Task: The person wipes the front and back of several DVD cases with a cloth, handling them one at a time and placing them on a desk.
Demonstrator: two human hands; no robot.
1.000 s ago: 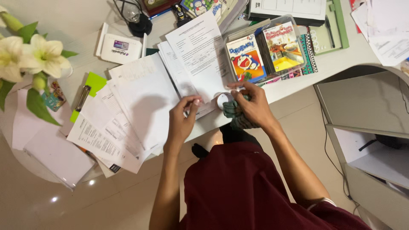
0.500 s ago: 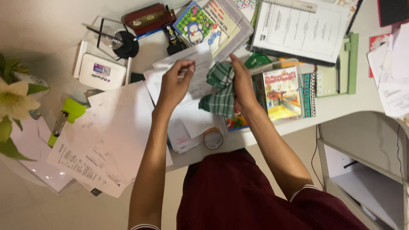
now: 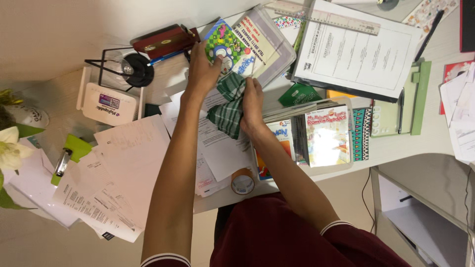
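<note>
Fingers point(image 3: 213, 63) of the left hand point(image 3: 204, 69) are curled over the near corner of a colourful cartoon booklet point(image 3: 226, 42), thumb side hidden, so how tightly they pinch it cannot be told. Right hand point(image 3: 252, 106) sits just beside, fingers closed around a green checked cloth point(image 3: 226, 111), which bunches between the 2 hands and drapes down over the papers below. The cloth touches the left hand's heel at its top end.

The booklet lies on a clear plastic box lid point(image 3: 277, 47) at the far side of the white desk point(image 3: 391, 143). Right of the right hand, a clear tray holds comic books point(image 3: 324, 133) standing on edge, with a green packet point(image 3: 298, 94) just behind them. Near the desk's front edge, by the right forearm, a roll of brown tape point(image 3: 242, 182) rests on loose sheets.

Over to the left: a spread of printed papers point(image 3: 123, 168), a green clipboard point(image 3: 69, 155) partly under them, a white router point(image 3: 110, 103), and a black wire stand holding a glass bulb point(image 3: 126, 66). A white flower point(image 3: 11, 153) pokes in at the left edge. Far right, a large printed form point(image 3: 356, 52) with a clear ruler point(image 3: 329, 17) across its top.
</note>
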